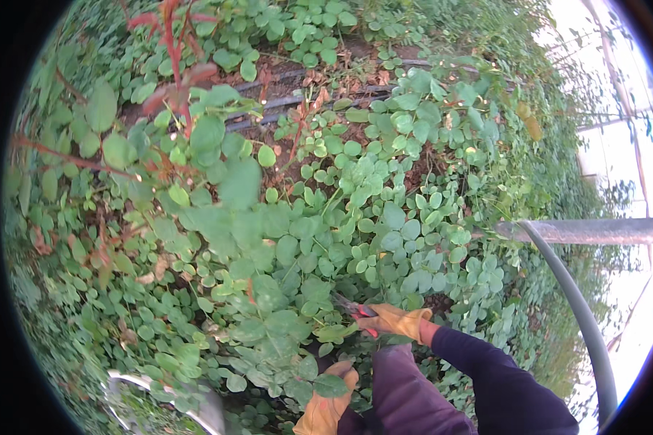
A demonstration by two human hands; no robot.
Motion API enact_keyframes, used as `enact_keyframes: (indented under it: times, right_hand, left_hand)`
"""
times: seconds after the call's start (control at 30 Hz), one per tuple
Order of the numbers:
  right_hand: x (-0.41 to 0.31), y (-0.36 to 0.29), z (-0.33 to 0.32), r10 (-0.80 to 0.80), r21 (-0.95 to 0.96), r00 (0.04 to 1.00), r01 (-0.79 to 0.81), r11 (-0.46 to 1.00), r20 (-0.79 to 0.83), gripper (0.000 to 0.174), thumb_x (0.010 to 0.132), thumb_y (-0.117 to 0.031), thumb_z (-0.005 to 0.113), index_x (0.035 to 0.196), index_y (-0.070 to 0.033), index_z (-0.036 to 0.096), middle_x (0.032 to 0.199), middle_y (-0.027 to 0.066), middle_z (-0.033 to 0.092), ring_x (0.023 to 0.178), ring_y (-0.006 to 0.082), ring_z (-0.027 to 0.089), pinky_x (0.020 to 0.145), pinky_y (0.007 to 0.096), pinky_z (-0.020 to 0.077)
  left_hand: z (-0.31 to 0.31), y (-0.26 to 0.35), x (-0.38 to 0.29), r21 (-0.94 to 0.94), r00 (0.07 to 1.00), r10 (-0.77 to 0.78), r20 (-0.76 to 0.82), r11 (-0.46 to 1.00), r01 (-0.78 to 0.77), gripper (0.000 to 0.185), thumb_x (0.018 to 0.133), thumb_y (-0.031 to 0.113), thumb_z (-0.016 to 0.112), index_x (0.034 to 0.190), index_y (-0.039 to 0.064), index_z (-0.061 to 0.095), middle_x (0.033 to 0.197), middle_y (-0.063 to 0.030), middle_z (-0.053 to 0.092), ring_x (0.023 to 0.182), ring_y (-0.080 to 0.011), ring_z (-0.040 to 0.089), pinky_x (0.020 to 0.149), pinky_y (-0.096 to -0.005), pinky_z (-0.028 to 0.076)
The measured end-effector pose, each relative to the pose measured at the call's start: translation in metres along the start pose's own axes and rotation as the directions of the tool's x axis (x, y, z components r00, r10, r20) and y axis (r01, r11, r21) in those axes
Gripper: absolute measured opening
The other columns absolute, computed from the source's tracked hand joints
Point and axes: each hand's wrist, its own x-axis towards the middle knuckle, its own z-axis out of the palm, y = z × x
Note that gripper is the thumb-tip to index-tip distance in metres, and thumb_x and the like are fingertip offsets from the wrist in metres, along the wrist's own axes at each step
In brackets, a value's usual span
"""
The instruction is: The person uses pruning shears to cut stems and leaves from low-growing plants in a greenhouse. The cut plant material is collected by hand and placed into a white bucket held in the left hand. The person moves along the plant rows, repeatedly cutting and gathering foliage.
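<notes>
My right hand [396, 321], in a yellow work glove, grips red-handled pruning shears [365, 312]. The shears' blades point left into the green leaves of what look like rose bushes [288, 253], and their tips are partly lost in the foliage. Lower down, my left hand [329, 399] wears a similar glove. Leaves cover part of it, so whether its fingers hold anything is hidden. Between the two hands shows my trouser leg [408, 386].
A white bucket [211, 408] with greenery in it stands at lower left. At right, a grey post [587, 231] meets a curved grey pipe [577, 304]. Black irrigation lines [283, 101] run over soil beyond the leaves. Reddish stems [177, 70] rise near the camera at upper left.
</notes>
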Motion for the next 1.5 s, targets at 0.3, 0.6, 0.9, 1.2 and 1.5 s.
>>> enact_keyframes:
  times: [0.3,0.6,0.9,1.2,1.5]
  right_hand:
    - [-0.105,0.000,-0.006,0.074,0.228,0.943,0.002,0.974,-0.324,0.046,0.105,-0.045,0.073,0.130,-0.007,0.070,0.106,0.0062,0.076,0.095,0.0190,0.070,0.088,0.0352,0.0552]
    - [-0.127,-0.035,-0.017,0.146,0.675,0.843,0.298,0.675,-0.518,0.046,0.103,-0.033,0.072,0.137,-0.003,0.067,0.099,0.0030,0.070,0.077,0.0141,0.064,0.069,0.0328,0.0535]
    - [-0.143,-0.051,-0.037,0.121,0.835,0.861,0.432,0.341,-0.495,0.051,0.103,-0.025,0.076,0.146,0.000,0.063,0.117,0.0163,0.075,0.093,0.0296,0.078,0.084,0.0445,0.0654]
    - [-0.101,-0.031,-0.060,0.193,0.909,0.891,0.383,0.163,-0.410,0.037,0.109,-0.021,0.069,0.140,-0.002,0.064,0.115,0.0158,0.077,0.093,0.0300,0.078,0.081,0.0456,0.0663]
    - [-0.091,-0.031,-0.072,0.348,0.952,0.896,0.305,-0.024,-0.278,0.034,0.109,-0.020,0.070,0.137,-0.003,0.063,0.107,0.0150,0.077,0.087,0.0293,0.077,0.075,0.0447,0.0662]
  left_hand:
    - [-0.068,0.096,-0.061,0.085,0.954,-0.009,0.300,0.996,-0.017,0.035,0.106,0.028,0.077,0.131,0.003,0.078,0.130,-0.0164,0.079,0.123,-0.0338,0.075,0.107,-0.0441,0.058]
    - [-0.122,0.198,-0.064,-0.242,0.886,-0.388,0.254,0.861,0.447,0.044,0.111,0.029,0.073,0.142,-0.003,0.072,0.125,-0.0123,0.079,0.118,-0.0229,0.077,0.102,-0.0362,0.061]
    - [-0.148,0.352,0.050,0.102,0.820,0.335,0.464,0.899,-0.425,0.034,0.107,0.013,0.073,0.134,-0.008,0.075,0.122,-0.0201,0.083,0.116,-0.0269,0.079,0.102,-0.0372,0.061]
    - [-0.107,0.456,0.323,0.720,0.802,0.598,0.009,0.552,-0.420,0.029,0.104,0.016,0.080,0.127,0.000,0.074,0.117,-0.0196,0.081,0.103,-0.0294,0.082,0.090,-0.0373,0.064]
    - [-0.110,0.453,0.582,0.968,0.910,0.373,0.181,0.094,-0.231,0.089,0.091,0.040,0.087,0.163,0.007,0.047,0.138,-0.0342,0.071,0.126,-0.0495,0.072,0.107,-0.0539,0.060]
